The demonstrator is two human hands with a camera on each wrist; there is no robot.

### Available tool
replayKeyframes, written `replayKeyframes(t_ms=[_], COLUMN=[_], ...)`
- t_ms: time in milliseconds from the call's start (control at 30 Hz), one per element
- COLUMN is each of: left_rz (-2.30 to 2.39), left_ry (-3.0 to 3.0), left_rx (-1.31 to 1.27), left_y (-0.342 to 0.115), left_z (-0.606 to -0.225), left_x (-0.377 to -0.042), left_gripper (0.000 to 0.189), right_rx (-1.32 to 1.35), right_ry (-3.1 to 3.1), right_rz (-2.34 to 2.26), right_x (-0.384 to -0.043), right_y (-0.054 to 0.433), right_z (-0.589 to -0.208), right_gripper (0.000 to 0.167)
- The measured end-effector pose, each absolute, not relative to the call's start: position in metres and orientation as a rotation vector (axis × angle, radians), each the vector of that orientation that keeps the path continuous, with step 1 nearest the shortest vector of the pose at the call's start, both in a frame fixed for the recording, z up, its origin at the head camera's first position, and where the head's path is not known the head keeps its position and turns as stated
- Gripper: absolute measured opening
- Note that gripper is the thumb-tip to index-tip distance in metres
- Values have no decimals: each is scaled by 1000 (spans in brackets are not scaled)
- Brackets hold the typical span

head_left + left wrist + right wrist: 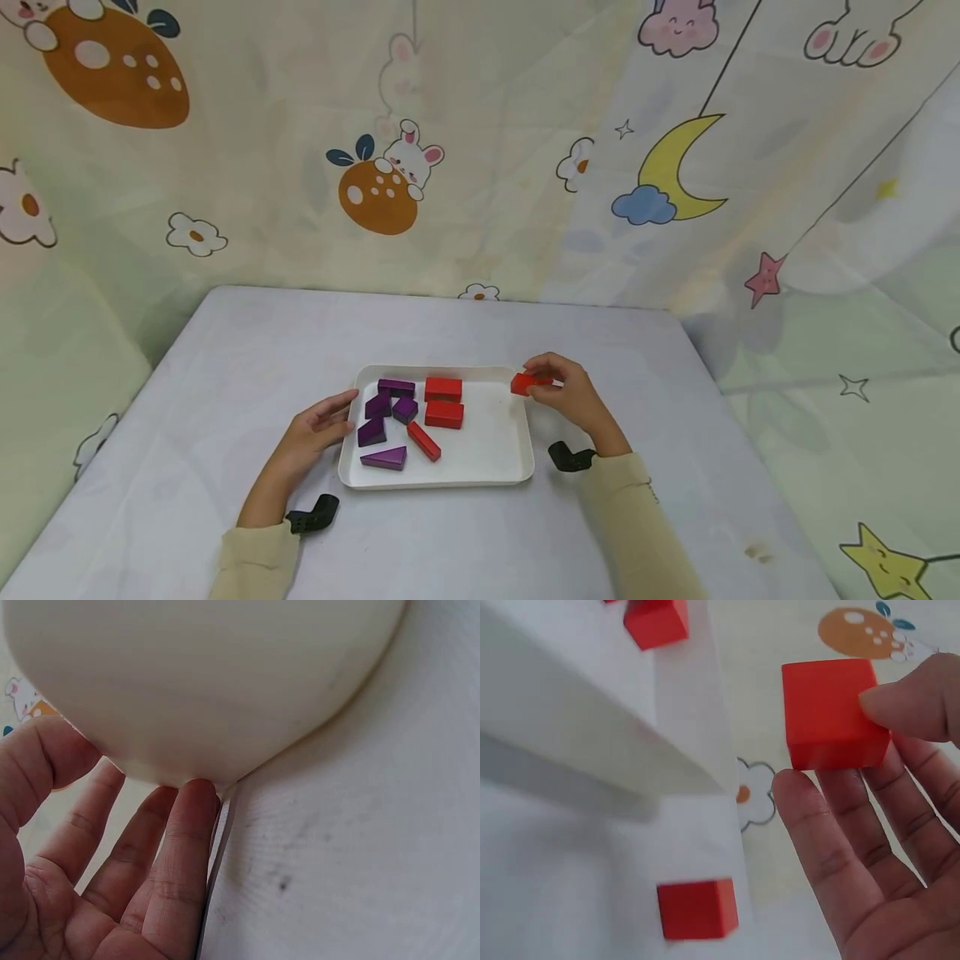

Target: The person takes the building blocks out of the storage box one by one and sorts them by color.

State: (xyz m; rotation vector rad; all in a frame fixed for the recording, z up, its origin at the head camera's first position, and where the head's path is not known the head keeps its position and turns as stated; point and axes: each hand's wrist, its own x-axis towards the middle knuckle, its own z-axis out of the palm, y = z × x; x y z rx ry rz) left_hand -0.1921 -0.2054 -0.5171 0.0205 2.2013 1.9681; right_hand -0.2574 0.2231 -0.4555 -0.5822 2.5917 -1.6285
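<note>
My right hand [573,396] pinches a red block [829,712] between thumb and fingers at the tray's far right corner. Another red block [694,909] lies on the table outside the tray in the right wrist view; in the head view the fingers mostly cover it. The white tray [483,482] holds several purple blocks [384,458] on its left and red blocks [444,415] around its middle. At the tray's left side, my left hand [307,433] touches the outer wall with extended fingers. The left wrist view shows those fingertips against the tray wall.
The white-covered table [442,542] extends on all sides of the tray. A patterned curtain [495,167] hangs behind and beside it. A black wrist device [313,514] sits at the left cuff, another black device [572,457] at the right.
</note>
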Motion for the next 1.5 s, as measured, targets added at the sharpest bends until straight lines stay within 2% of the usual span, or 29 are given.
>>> replayKeyframes(t_ms=[333, 733, 1133, 1500], left_rz=[1992, 2005, 1989, 2020], left_ry=[2204, 2211, 2218, 2208], left_rx=[33, 47, 32, 67], left_y=[-205, -206, -206, -206], left_z=[-519, -521, -520, -521], left_x=[-191, -193, -193, -194], left_gripper=[62, 62, 62, 61], right_rx=[-467, -340, -226, -215], right_ry=[2602, 2607, 2593, 2770], right_rz=[-1697, -1626, -1557, -1456], right_x=[-281, -306, -311, -299], right_y=[272, 308, 316, 297], right_z=[-457, -482, -499, -472], right_gripper=[38, 44, 41, 40])
